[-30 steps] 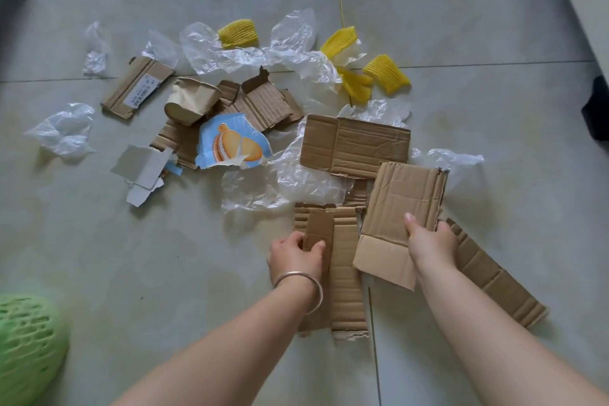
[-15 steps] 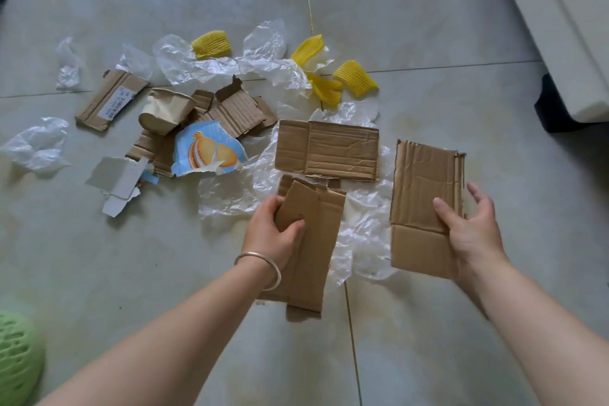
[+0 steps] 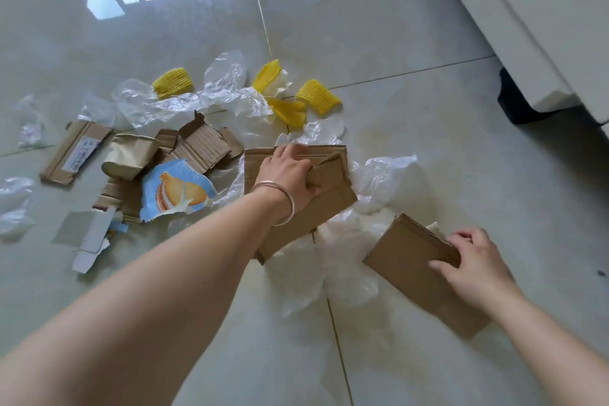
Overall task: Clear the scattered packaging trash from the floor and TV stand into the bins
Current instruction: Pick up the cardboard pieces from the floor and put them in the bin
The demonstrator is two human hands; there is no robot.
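Across the pale tiled floor (image 3: 412, 43) the trash lies scattered, thickest at the left and middle. At the far left lie two crumpled clear plastic scraps (image 3: 14, 204), and beside them a flat cardboard strip with a white label (image 3: 74, 152). Next comes a torn grey-white card piece (image 3: 87, 234), then a crushed tan paper cup (image 3: 130, 155) on its side, touching a blue wrapper printed with a sandwich biscuit (image 3: 174, 191). Behind these sits a ribbed, torn corrugated piece (image 3: 201, 142). Four yellow foam net sleeves (image 3: 173, 82) lie at the back among crinkled clear film (image 3: 227, 72).

At the middle, the left hand (image 3: 288, 175), a silver bangle (image 3: 280, 204) on its wrist, is clamped on a folded brown cardboard piece (image 3: 309, 208), thumb under and fingers curled over its top edge; the fingers also touch a flat cardboard sheet (image 3: 253, 161) lying on the floor behind it. Clear plastic sheeting (image 3: 389, 175) spreads beneath and to the right.

At the right, the right hand (image 3: 474, 267) grips a second cardboard stack (image 3: 408, 257), plain brown with layered edges, tilted above the floor. A white furniture edge (image 3: 527, 26) with a dark foot (image 3: 517, 102) stands at the upper right.
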